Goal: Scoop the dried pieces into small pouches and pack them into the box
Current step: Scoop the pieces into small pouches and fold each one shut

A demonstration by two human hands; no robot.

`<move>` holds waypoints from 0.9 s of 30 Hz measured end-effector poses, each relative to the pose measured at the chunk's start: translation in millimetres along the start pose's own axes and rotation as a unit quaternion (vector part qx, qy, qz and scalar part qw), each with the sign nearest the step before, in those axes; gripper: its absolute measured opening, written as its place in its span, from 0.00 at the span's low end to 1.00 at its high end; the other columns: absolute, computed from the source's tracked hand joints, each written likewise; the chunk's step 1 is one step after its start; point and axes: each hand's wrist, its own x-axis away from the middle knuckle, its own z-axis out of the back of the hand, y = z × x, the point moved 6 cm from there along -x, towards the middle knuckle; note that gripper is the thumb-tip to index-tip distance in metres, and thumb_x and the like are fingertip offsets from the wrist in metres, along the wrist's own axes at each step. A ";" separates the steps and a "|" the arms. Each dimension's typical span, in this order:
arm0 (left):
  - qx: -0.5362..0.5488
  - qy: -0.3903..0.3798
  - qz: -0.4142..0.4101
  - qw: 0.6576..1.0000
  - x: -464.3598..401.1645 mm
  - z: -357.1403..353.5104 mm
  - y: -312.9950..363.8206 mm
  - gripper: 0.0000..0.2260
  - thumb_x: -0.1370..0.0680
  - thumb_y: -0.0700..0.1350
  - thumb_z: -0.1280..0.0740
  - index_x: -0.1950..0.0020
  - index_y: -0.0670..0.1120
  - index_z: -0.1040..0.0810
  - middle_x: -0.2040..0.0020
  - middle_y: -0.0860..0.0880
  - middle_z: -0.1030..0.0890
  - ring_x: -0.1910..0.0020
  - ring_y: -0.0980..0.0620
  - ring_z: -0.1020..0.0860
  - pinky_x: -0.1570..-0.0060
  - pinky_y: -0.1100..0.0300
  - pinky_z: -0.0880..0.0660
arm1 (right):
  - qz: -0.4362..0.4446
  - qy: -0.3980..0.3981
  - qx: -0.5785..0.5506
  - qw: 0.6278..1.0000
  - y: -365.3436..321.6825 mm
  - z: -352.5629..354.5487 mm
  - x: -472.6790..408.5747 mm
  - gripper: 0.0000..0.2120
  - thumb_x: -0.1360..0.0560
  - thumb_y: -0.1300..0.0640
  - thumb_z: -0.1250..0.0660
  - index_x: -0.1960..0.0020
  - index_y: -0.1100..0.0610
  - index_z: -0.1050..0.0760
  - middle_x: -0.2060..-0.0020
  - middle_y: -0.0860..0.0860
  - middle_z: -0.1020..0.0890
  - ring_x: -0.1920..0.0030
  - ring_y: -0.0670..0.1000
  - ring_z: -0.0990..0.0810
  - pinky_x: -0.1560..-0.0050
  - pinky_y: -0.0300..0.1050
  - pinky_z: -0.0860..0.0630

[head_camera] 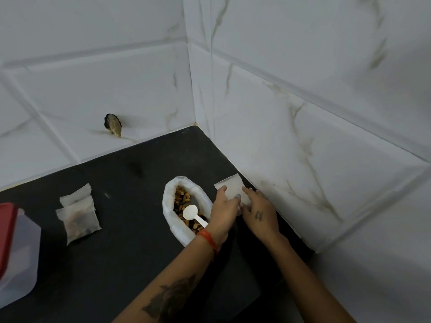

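both hands, left hand (pixel 223 212) and right hand (pixel 259 212), pinch an empty pouch (pixel 231 186) beside the bag (pixel 170 206); next, open it and grab the spoon (pixel 193 214).

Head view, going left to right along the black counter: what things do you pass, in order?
Box with red lid → filled pouches → open bag of dried pieces, white spoon lying in it → left hand → empty pouch held by both hands → right hand → tiled wall.
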 end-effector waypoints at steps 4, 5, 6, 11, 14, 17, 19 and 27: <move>0.004 0.011 -0.035 0.999 9.2 9.7 10.2 0.24 0.20 0.44 0.38 0.26 0.49 0.42 0.34 0.48 0.33 0.43 0.56 0.32 0.46 0.63 0.33 | 0.012 0.064 -0.046 0.997 -18.2 12.6 4.7 0.20 0.23 0.59 0.36 0.31 0.57 0.30 0.35 0.53 0.25 0.33 0.52 0.28 0.36 0.37 0.36; 0.003 0.015 -0.045 0.999 12.0 13.2 13.1 0.24 0.20 0.44 0.38 0.26 0.49 0.41 0.35 0.49 0.32 0.42 0.57 0.32 0.46 0.64 0.33 | 0.015 0.084 -0.057 0.995 -24.7 16.4 6.5 0.20 0.23 0.58 0.35 0.32 0.57 0.29 0.36 0.53 0.24 0.34 0.51 0.27 0.38 0.35 0.36; 0.006 0.020 -0.055 0.998 15.5 17.1 16.0 0.24 0.20 0.45 0.38 0.26 0.49 0.40 0.36 0.50 0.31 0.43 0.58 0.31 0.49 0.66 0.32 | 0.020 0.102 -0.067 0.992 -31.8 19.5 8.5 0.19 0.23 0.58 0.35 0.33 0.57 0.28 0.37 0.52 0.23 0.36 0.51 0.26 0.38 0.35 0.35; 0.026 0.057 -0.101 0.993 37.3 49.8 28.2 0.22 0.22 0.45 0.35 0.29 0.48 0.36 0.39 0.50 0.27 0.43 0.56 0.26 0.44 0.62 0.27 | 0.031 0.152 -0.166 0.974 -65.5 23.5 17.0 0.16 0.27 0.60 0.30 0.39 0.56 0.24 0.46 0.49 0.19 0.49 0.47 0.21 0.54 0.29 0.26; 0.035 0.094 -0.114 0.988 49.3 79.4 28.3 0.22 0.23 0.45 0.33 0.32 0.48 0.35 0.40 0.50 0.25 0.44 0.54 0.24 0.45 0.61 0.25 | 0.034 0.125 -0.230 0.965 -88.4 15.4 23.1 0.17 0.29 0.62 0.27 0.43 0.52 0.27 0.55 0.42 0.22 0.57 0.40 0.21 0.62 0.24 0.28; 0.024 0.118 -0.122 0.985 60.2 109.0 25.5 0.26 0.26 0.48 0.29 0.32 0.51 0.37 0.45 0.55 0.26 0.48 0.58 0.23 0.51 0.66 0.25 | 0.048 0.068 -0.269 0.959 -110.7 -4.6 31.9 0.18 0.30 0.60 0.26 0.45 0.48 0.30 0.59 0.41 0.23 0.59 0.38 0.21 0.61 0.27 0.25; 0.007 0.119 -0.116 0.986 64.0 126.3 21.0 0.36 0.31 0.54 0.27 0.28 0.49 0.39 0.39 0.54 0.27 0.43 0.55 0.24 0.45 0.59 0.26 | 0.058 0.028 -0.293 0.954 -122.5 -20.2 37.3 0.16 0.29 0.58 0.27 0.48 0.46 0.29 0.59 0.43 0.21 0.57 0.41 0.20 0.58 0.31 0.23; -0.004 0.133 -0.130 0.983 75.2 171.4 11.5 0.28 0.30 0.50 0.26 0.33 0.50 0.33 0.42 0.52 0.22 0.44 0.57 0.23 0.51 0.65 0.25 | 0.028 -0.123 -0.378 0.917 -149.9 -62.5 53.0 0.11 0.29 0.69 0.31 0.52 0.55 0.22 0.60 0.49 0.18 0.57 0.44 0.19 0.56 0.35 0.22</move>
